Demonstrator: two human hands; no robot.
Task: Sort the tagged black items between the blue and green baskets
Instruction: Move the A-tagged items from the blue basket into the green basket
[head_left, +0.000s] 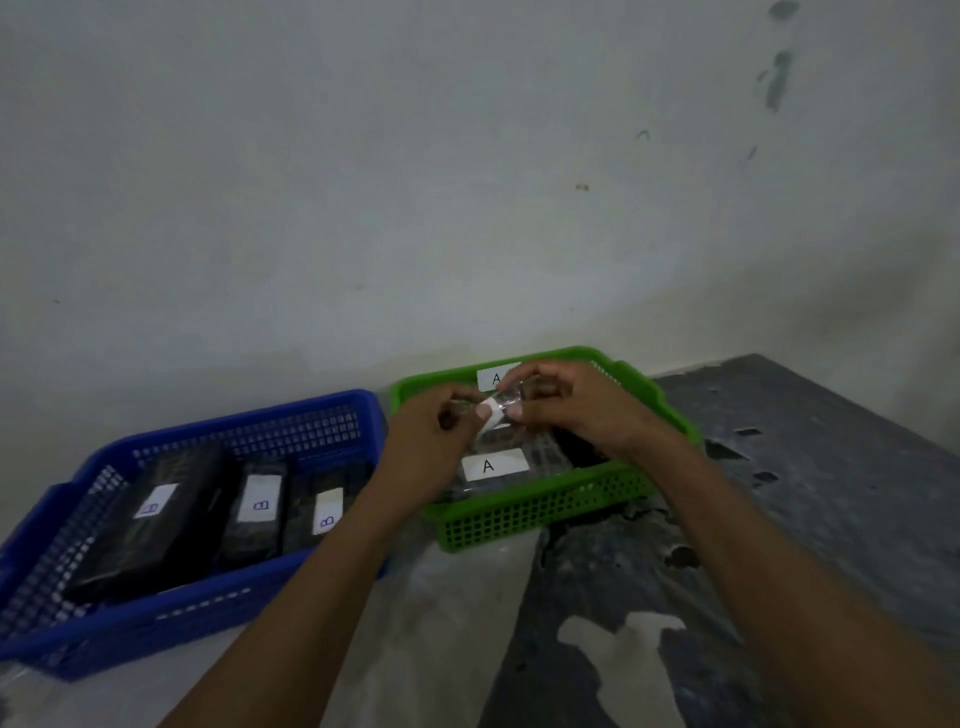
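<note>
1. Lower left of the frame: the blue basket (208, 613) holds three black items tagged B (254, 525), lying side by side.
2. Risk of mis-sorting: the light is dim and the letter on the small item (493, 410) held at centre frame cannot be read. If the tag is misjudged, the item goes into the wrong basket.
3. Risk of a drop: the small item is held only at the fingertips, above the green basket (535, 512). If it slips, it falls among the A-tagged pieces unchecked.
4. Left hand (431, 447): the thumb and forefinger are closed in a pinch on the white-tagged end of the small item. The other fingers are curled under.
5. Right hand (571, 410): the fingertips are pinched on the opposite end, which looks like glossy wrapping. Blur makes this uncertain.
6. Centre right, beneath the hands: a black item tagged A (488, 465) lies in the green basket.
7. Farther back in the same basket, a second A tag (496, 378) is partly hidden by the fingers.
</note>
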